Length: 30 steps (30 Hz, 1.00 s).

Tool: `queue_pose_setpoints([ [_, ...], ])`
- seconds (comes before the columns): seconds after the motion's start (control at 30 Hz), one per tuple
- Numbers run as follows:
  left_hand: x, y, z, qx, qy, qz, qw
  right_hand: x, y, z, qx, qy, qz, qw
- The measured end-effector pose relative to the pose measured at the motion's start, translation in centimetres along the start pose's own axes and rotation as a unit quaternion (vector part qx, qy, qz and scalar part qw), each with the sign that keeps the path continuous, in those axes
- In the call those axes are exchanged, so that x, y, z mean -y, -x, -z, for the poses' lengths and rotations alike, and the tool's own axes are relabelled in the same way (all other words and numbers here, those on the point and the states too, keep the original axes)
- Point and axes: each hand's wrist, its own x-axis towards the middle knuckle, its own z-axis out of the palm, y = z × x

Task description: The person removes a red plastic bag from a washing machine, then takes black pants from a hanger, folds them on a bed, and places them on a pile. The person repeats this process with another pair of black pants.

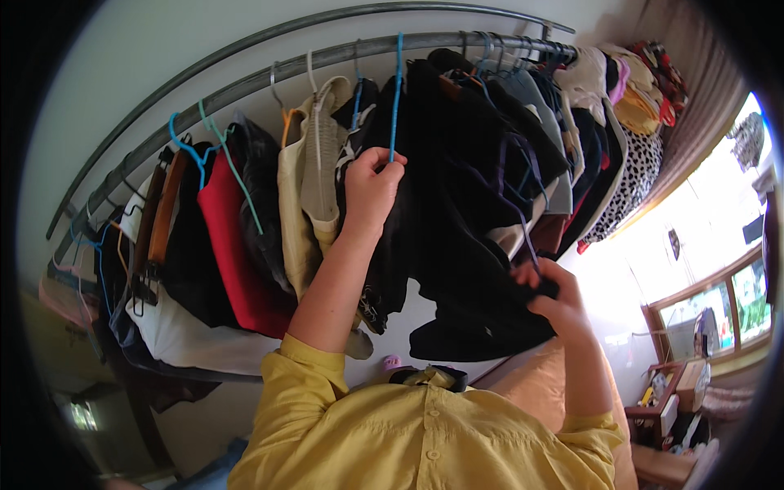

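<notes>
My left hand (372,195) is closed around the lower part of a light-blue hanger (395,98), whose upper end reaches the metal clothes rail (343,54). Just right of it hangs a large black garment (456,245), its lower part spread out towards me. My right hand (560,300), slightly blurred, pinches a bunched piece of black cloth by the end of a dark purple hanger (517,205). That hanger lies against the black garment; whether it sits inside any of the cloth cannot be told. A beige jacket (293,202) hangs left of my left hand.
More clothes crowd the rail, among them a red garment (229,257) and a spotted one (631,177). A second metal bar (306,17) runs above. An orange covered surface (533,380) lies below my right arm. A wood-framed window (704,318) stands at the right.
</notes>
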Motion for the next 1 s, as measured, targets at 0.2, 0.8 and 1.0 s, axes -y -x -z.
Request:
queue_pose_setpoints([
  [0.2, 1.0, 0.0, -0.9, 0.004, -0.006, -0.027, 1.0, 3.5, 9.0, 2.1, -0.069, -0.045, -0.019, 0.996],
  [0.8, -1.9, 8.1, -19.9, 0.184, -0.074, -0.331, 0.923, 11.1, 24.7, 12.8, -0.315, -0.007, 0.038, 0.948],
  [1.0, 2.7, 6.3, -28.6, 0.258, 0.051, -0.09, 0.961, 9.0, 21.9, 18.7, -0.29, -0.044, 0.038, 0.955],
])
